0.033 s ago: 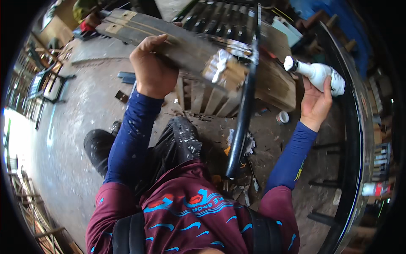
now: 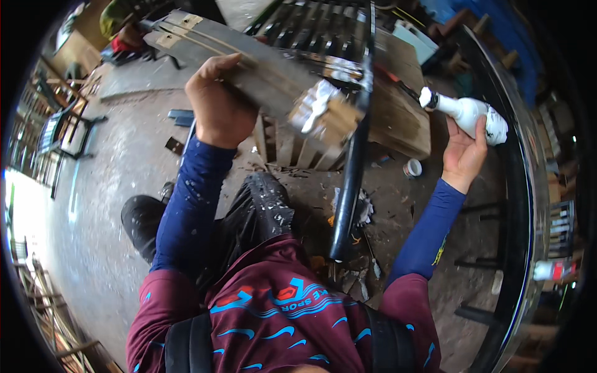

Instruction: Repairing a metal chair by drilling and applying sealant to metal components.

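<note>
My left hand (image 2: 222, 102) is closed round a long grey wooden board (image 2: 205, 38), held tilted in front of me. The board's near end carries bare brown wood tenons (image 2: 339, 123) smeared with a white paste (image 2: 318, 105); motion blurs this end. My right hand (image 2: 463, 149) is wrapped round a white squeeze bottle (image 2: 467, 110) with a dark ring at its neck. The bottle lies sideways, its white-crusted tip toward the board but apart from it. Behind the board's end stands a black slatted chair frame (image 2: 353, 205), also with white smears near a joint.
A wooden block bench (image 2: 401, 118) stands under the chair frame. A small white tub (image 2: 412, 168) and scraps lie on the floor. A long black glossy piece of furniture (image 2: 519, 205) runs along my right. Another person (image 2: 124, 34) sits far left, near a small dark chair (image 2: 59, 133).
The smeared end of the board has dipped slightly down and to the left. Both hands keep their grips, and the bottle has hardly moved.
</note>
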Action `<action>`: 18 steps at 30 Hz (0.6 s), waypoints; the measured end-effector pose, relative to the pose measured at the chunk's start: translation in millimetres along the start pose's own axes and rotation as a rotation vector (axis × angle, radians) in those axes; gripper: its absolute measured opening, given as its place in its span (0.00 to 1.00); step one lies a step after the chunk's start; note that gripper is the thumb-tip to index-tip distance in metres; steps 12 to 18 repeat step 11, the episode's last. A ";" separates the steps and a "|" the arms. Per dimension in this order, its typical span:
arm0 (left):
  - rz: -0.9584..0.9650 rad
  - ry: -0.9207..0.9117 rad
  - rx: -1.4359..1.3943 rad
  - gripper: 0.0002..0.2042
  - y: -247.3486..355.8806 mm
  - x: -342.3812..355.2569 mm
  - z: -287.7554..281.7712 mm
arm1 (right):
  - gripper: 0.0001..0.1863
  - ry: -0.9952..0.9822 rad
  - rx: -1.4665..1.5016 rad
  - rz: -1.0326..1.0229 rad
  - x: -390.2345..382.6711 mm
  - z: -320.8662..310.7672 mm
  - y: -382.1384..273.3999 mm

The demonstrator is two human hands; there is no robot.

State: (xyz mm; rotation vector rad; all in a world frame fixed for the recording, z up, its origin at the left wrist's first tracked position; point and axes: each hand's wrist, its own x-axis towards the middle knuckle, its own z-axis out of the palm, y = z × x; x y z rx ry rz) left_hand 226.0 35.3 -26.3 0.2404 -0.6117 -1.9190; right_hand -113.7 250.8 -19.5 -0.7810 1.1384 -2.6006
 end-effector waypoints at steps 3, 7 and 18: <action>0.000 -0.188 0.076 0.24 3.2 -4.7 -7.9 | 0.23 0.100 -0.178 0.149 18.3 -75.5 -1.6; 0.208 -0.089 0.387 0.31 28.9 -31.7 5.5 | 0.19 -0.124 -0.520 0.395 29.2 -86.3 31.6; 0.088 -0.235 0.475 0.39 69.4 -36.2 -6.1 | 0.18 -0.336 -0.760 0.492 80.5 -128.3 100.5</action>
